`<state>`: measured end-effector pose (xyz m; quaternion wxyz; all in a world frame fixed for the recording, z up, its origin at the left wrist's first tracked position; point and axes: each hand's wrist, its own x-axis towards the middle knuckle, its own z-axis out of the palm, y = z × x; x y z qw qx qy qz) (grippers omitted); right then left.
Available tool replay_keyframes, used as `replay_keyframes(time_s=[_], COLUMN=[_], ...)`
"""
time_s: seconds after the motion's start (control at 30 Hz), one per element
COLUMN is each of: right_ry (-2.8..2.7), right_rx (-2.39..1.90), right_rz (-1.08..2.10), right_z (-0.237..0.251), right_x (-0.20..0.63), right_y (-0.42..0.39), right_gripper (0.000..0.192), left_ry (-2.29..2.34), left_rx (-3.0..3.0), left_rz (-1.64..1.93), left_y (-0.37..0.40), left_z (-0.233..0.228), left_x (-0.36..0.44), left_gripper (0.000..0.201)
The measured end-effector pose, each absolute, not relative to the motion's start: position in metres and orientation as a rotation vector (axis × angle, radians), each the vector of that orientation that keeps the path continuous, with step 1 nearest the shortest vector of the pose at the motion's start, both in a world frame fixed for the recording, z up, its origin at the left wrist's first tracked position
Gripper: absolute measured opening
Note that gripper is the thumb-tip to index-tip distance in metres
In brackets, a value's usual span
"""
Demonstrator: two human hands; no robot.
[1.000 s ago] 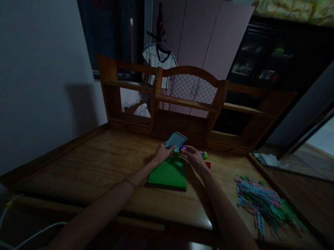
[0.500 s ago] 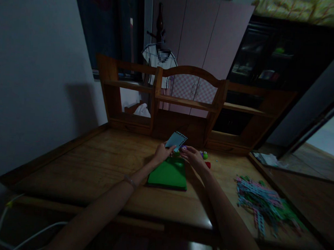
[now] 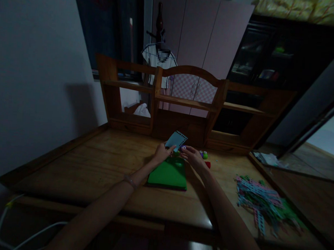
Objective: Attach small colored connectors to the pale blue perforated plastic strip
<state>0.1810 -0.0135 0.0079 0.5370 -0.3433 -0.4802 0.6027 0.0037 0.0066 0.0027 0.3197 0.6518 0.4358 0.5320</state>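
Observation:
My left hand (image 3: 161,153) is closed on a light blue foam sheet (image 3: 174,139), with the thumb on its face. Small dark holes run along two of the sheet's edges. In the fingers of my right hand (image 3: 193,157) is a small purple piece with a white eye (image 3: 183,148), close to the sheet's right corner. Whether the two touch, I cannot tell. Below both hands lies a stack of sheets with a green one on top (image 3: 168,174). Just beyond my right hand sit a purple and green pair of eyed pieces (image 3: 205,155) and a red piece (image 3: 208,164).
On the right of the wooden table (image 3: 98,166) lies a pile of pink, blue and green strips with holes (image 3: 259,197). A wooden shelf unit (image 3: 184,100) stands along the back edge. A white cable (image 3: 40,233) hangs at the lower left.
Almost nothing differs. Both hands keep their holds, and the purple piece has shifted very slightly in my right fingers.

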Motion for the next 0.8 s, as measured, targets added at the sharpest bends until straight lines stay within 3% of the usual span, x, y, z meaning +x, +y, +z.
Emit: replay_keyframes(time_s=[0.8], right_ry=[-1.305], right_rx=[-0.899], right_rz=[1.372], right_z=[0.006], right_x=[0.179], right_y=[-0.014], right_gripper=[0.037], left_ry=[1.123], left_rx=[1.803], left_rz=[1.315], left_y=[0.017], left_z=[-0.011], left_x=[0.002], left_gripper=[0.039])
